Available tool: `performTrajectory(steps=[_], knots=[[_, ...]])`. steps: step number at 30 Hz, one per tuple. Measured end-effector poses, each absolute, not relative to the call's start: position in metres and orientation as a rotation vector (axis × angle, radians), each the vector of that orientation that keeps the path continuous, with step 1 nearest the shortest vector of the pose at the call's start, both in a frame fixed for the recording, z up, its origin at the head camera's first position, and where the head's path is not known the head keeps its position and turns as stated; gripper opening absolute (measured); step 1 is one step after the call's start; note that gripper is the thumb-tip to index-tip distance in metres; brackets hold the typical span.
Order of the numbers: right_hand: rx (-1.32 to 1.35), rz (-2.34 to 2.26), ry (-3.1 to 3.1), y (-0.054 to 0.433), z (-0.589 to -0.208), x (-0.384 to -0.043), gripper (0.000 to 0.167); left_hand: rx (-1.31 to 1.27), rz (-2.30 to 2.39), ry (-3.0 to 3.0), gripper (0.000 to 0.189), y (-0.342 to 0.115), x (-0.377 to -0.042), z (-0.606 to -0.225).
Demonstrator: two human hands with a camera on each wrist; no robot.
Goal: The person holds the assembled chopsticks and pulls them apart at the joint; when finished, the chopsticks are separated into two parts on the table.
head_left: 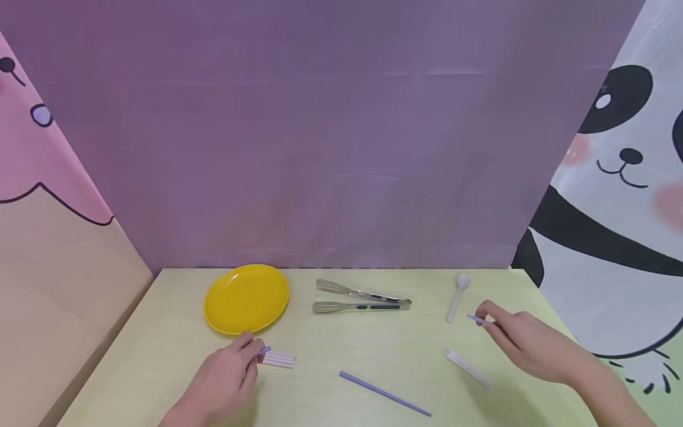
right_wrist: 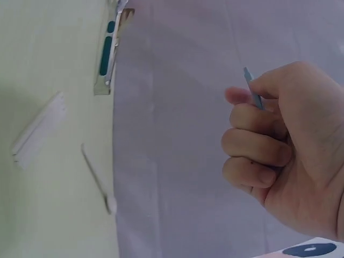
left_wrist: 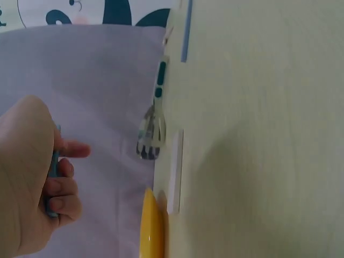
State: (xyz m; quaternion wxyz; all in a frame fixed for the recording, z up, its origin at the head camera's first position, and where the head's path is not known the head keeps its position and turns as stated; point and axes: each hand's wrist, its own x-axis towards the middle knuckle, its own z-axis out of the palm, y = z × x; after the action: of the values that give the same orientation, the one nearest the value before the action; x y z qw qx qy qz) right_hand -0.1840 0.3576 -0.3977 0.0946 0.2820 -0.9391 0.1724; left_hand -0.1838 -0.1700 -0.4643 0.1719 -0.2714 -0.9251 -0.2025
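Observation:
My left hand (head_left: 226, 373) is above the table near a yellow plate (head_left: 246, 299). It grips a slim bluish piece (head_left: 264, 350), whose kind I cannot tell; its other end shows below the curled fingers (left_wrist: 62, 188) in the left wrist view. Over the table's right side, my right hand (head_left: 533, 344) pinches a small pointed bluish piece (right_wrist: 252, 88) between thumb and index finger, with the other fingers curled in. A white spoon (head_left: 457, 298) and a white fork-like piece (head_left: 466, 367) lie near it. Between the hands lies a long lavender stick (head_left: 384, 393).
Metal tongs (head_left: 363, 299) lie spread at the back middle of the pale table (head_left: 320, 344). A white ridged strip (head_left: 279, 359) lies just right of the left hand. Behind stands a purple cloth wall (head_left: 331, 148), with cartoon panels (head_left: 613, 249) at the sides.

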Motion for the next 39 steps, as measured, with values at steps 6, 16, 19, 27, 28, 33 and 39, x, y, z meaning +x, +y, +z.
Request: performTrajectory(steps=[6,16,19,27,28,33,39], knots=[[0.832,0.650,-2.734,0.363,-0.417,-0.179,0.026,-0.829,-0.612,-2.631,0.026,-0.180,-0.186,-0.470],[0.520,0.617,-2.645,0.355,-0.457,-0.174,0.037,-1.018,-0.578,-2.485,0.037,-0.185,-0.194,-0.481],[0.420,0.624,-2.760,0.353,-0.463,-0.171,0.030,-1.013,-0.594,-2.533,0.033,-0.185,-0.196,-0.483],[0.375,0.656,-3.000,0.347,-0.473,-0.169,0.016,-1.011,-0.584,-2.617,0.024,-0.184,-0.204,-0.492],[0.371,0.652,-3.006,0.346,-0.474,-0.170,0.016,-1.014,-0.588,-2.616,0.023,-0.184,-0.205,-0.493],[0.440,0.609,-2.969,0.341,-0.484,-0.171,0.020,-1.009,-0.630,-2.659,0.021,-0.187,-0.207,-0.497],[0.487,0.539,-2.865,0.335,-0.497,-0.173,0.027,-1.009,-0.657,-2.645,0.021,-0.187,-0.209,-0.503]])
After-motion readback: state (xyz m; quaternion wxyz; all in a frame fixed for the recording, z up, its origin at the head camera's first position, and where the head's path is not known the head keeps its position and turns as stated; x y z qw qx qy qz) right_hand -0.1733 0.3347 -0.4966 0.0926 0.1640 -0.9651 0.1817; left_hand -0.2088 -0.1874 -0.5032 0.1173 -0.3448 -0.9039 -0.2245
